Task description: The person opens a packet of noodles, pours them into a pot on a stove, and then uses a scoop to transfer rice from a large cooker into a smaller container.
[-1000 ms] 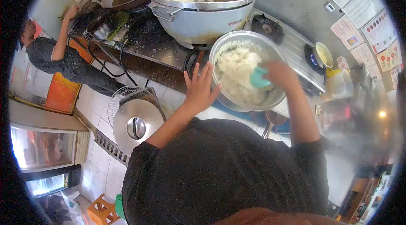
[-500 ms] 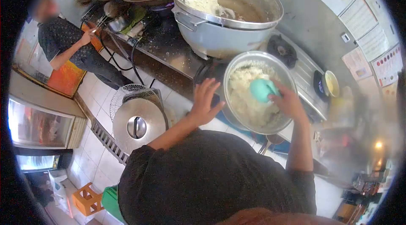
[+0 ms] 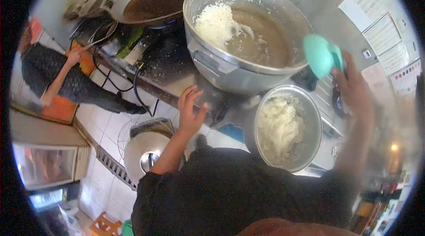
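Observation:
My right hand grips a turquoise scoop, raised beside the right rim of a large metal pot. White rice is heaped at the left inside that pot, and the rest of its bottom looks brownish and mostly bare. Nearer my body, a smaller metal pot holds a mound of white rice. My left hand hangs in the air left of the smaller pot, fingers apart and holding nothing.
A wide wok of dark liquid stands on the stove at the back left. Another person works at the left with a utensil over a small pan. A round metal lid lies low on the left. Papers hang on the right wall.
My right hand has lifted the scoop out of the smaller pot, up and right to the large pot's rim. My left hand has moved left. The smaller pot sits lower in view.

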Demonstrator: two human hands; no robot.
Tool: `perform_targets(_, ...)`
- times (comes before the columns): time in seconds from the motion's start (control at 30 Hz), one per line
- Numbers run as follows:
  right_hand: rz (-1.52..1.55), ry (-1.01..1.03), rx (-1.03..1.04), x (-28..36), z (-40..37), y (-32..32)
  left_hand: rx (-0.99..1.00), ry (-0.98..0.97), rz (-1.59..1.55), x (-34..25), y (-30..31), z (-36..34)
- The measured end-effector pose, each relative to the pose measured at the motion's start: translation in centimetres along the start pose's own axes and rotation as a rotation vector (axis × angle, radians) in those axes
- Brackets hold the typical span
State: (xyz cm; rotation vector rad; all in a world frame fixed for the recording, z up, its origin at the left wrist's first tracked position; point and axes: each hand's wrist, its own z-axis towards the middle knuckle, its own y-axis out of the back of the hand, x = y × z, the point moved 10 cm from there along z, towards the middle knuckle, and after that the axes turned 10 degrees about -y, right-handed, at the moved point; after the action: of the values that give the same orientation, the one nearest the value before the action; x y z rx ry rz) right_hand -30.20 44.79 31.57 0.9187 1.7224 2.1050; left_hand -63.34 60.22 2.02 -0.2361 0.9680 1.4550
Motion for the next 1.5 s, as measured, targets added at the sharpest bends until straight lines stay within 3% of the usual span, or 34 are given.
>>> perform_targets(0.07, -0.102, 0.154, 0.075, 2.9, 5.5, -2.5, 0.024, 0.002, -0.038, 2.1, 0.2, 1.5)
perform_targets(0.13, -0.096, 0.512, 0.002, 6.2, 10.8, -6.0, 0.057, 0.003, -0.100, 3.6, -0.1, 3.0)
perform_targets(0.23, -0.278, 0.337, 0.242, 6.3, 20.4, -14.2, 0.020, 0.028, -0.203, 6.0, -0.5, 4.4)
perform_targets(0.3, -0.551, 0.347, 0.382, 2.9, 28.4, -23.6, 0.062, 0.060, -0.173, 7.3, -1.1, 5.0)
perform_targets(0.4, -0.865, 0.332, 0.522, 1.7, 34.1, -30.8, 0.145, -0.023, -0.115, 7.4, -1.7, 7.8)
perform_targets(0.5, -0.670, 0.234, 0.520, 6.3, 32.5, -33.8, 0.212, -0.048, -0.057, 8.5, -3.1, 8.3)
perform_targets(0.63, -0.539, 0.275, 0.372, 13.7, 25.4, -32.2, 0.252, -0.014, -0.077, 9.9, -3.1, 8.0)
perform_targets(0.8, -0.622, 0.192, 0.464, 14.1, 23.0, -31.5, 0.260, 0.099, -0.150, 9.4, -2.5, 8.8)
perform_targets(1.03, -0.477, 0.234, 0.561, 16.1, 18.5, -31.8, 0.206, 0.292, -0.313, 14.3, -4.9, 5.3)
perform_targets(1.2, -0.512, 0.213, 0.726, 16.1, 18.1, -33.0, 0.212, 0.051, -0.097, 11.9, -4.1, 6.4)
perform_targets(1.4, -0.414, 0.278, 0.708, 16.7, 17.0, -32.3, 0.265, 0.095, -0.148, 10.7, -3.5, 7.9)
perform_targets(1.5, -0.390, 0.278, 0.732, 16.8, 16.7, -31.3, 0.343, -0.020, 0.039, 9.6, -3.4, 8.5)
